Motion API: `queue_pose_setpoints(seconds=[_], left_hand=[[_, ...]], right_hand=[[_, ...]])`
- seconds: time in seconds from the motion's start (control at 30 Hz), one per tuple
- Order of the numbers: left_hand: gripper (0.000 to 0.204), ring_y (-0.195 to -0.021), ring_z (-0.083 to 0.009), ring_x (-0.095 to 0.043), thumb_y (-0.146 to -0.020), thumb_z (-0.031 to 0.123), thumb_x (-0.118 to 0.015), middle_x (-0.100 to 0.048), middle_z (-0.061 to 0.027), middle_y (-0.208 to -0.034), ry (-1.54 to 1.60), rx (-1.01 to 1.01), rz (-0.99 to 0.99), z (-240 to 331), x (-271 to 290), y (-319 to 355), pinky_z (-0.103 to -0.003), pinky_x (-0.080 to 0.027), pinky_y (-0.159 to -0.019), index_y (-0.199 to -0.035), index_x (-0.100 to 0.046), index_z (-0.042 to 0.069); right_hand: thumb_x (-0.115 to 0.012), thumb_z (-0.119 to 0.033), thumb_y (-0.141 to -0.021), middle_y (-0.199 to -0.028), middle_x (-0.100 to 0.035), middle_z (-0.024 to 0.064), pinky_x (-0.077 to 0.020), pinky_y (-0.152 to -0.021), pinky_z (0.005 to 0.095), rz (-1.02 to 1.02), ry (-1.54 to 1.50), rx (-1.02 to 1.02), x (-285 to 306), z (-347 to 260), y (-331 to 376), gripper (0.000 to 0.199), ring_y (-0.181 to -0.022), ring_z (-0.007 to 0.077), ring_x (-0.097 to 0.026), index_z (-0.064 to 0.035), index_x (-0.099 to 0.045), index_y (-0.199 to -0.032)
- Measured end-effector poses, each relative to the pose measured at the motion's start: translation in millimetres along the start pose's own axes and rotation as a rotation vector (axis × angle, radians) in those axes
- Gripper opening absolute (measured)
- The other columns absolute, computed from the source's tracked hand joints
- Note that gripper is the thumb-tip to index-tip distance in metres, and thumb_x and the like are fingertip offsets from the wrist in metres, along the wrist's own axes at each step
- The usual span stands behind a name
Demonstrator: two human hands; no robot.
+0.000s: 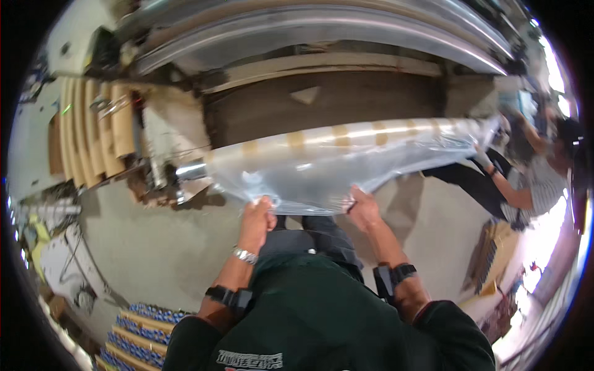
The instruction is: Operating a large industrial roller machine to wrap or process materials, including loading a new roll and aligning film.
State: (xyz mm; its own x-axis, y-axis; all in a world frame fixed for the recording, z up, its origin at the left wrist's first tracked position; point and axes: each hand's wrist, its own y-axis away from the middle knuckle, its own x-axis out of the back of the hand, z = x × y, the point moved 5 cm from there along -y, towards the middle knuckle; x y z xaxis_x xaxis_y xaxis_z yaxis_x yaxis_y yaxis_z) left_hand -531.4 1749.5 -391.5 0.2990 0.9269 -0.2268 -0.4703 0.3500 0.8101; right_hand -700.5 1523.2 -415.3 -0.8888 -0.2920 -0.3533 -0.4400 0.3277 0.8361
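Observation:
A long roll of clear plastic film (356, 136) lies across in front of me, with a row of tan patches showing along it. Its loose sheet (303, 191) is stretched toward my body. My left hand (257, 219) is closed on the sheet's near edge, left of my middle. Farther right, my right hand (364, 209) grips the same edge between bent fingers. A shiny metal shaft end (190, 170) sticks out at the roll's left. At the right end, a co-worker's gloved hand (482, 157) touches the film.
Large metal rollers (322, 28) span the far side. Cardboard tubes (93, 130) stand at the left, and stacked tubes with blue ends (139, 334) lie at the lower left. The co-worker (532, 179) crouches at the right, near a brown stack (495, 253).

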Motion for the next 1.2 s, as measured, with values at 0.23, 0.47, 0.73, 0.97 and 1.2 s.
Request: queue_pose_setpoints(seconds=[0.23, 0.47, 0.73, 0.97, 1.2], left_hand=[[0.025, -0.041, -0.0096, -0.04, -0.096, 0.024, -0.052, -0.042, 0.0009, -0.053, -0.105, -0.063, -0.087, 45.0, -24.5, 20.9, -0.024, -0.029, -0.037, -0.076, -0.049, 0.008], [0.028, -0.043, -0.01, -0.041, -0.097, 0.024, -0.051, -0.042, 0.0005, -0.053, -0.116, -0.059, -0.07, 63.0, -37.0, 60.2, -0.024, -0.03, -0.038, -0.075, -0.05, 0.007], [0.028, -0.042, -0.0114, -0.044, -0.097, 0.023, -0.051, -0.043, -0.0004, -0.052, -0.306, -0.105, -0.139, 55.6, -31.8, 58.8, -0.025, -0.033, -0.037, -0.073, -0.049, 0.007], [0.025, -0.041, -0.0116, -0.042, -0.097, 0.021, -0.051, -0.045, -0.0011, -0.053, -0.309, -0.145, -0.159, 40.5, -32.0, 62.5, -0.026, -0.034, -0.037, -0.076, -0.049, 0.007], [0.021, -0.044, -0.0122, -0.046, -0.097, 0.022, -0.051, -0.047, -0.0027, -0.056, -0.316, -0.173, 0.003, 23.6, -21.4, 70.3, -0.026, -0.039, -0.038, -0.082, -0.048, 0.007]], right_hand=[[-0.054, -0.023, -0.097, -0.086, -0.055, 0.0046, -0.0485, -0.059, 0.0337, -0.006, 0.006, 0.049, -21.4, -29.5, 45.4, 0.018, -0.074, 0.0174, -0.056, -0.0059, -0.053, -0.099], [-0.055, -0.03, -0.097, -0.075, -0.059, 0.0067, -0.0482, -0.058, 0.0319, -0.032, 0.014, 0.06, -21.4, -39.3, 70.3, 0.022, -0.063, 0.017, -0.057, -0.0081, -0.054, -0.096], [-0.056, -0.046, -0.092, -0.096, -0.062, 0.0086, -0.0503, -0.077, 0.0365, -0.112, 0.056, -0.044, 18.3, -11.9, 41.3, 0.038, -0.087, 0.0227, -0.061, -0.0104, -0.056, -0.105], [-0.058, -0.054, -0.087, -0.116, -0.059, 0.0141, -0.0434, -0.089, 0.0468, 0.217, -0.188, 0.086, 93.4, -53.6, -9.6, 0.058, -0.11, 0.0297, -0.052, -0.012, -0.05, -0.127], [-0.062, -0.044, -0.088, -0.093, -0.065, 0.0088, -0.0505, -0.057, 0.0392, 0.464, -0.331, 0.061, 164.5, -88.4, -69.5, 0.046, -0.073, 0.0229, -0.065, -0.0092, -0.053, -0.116]])
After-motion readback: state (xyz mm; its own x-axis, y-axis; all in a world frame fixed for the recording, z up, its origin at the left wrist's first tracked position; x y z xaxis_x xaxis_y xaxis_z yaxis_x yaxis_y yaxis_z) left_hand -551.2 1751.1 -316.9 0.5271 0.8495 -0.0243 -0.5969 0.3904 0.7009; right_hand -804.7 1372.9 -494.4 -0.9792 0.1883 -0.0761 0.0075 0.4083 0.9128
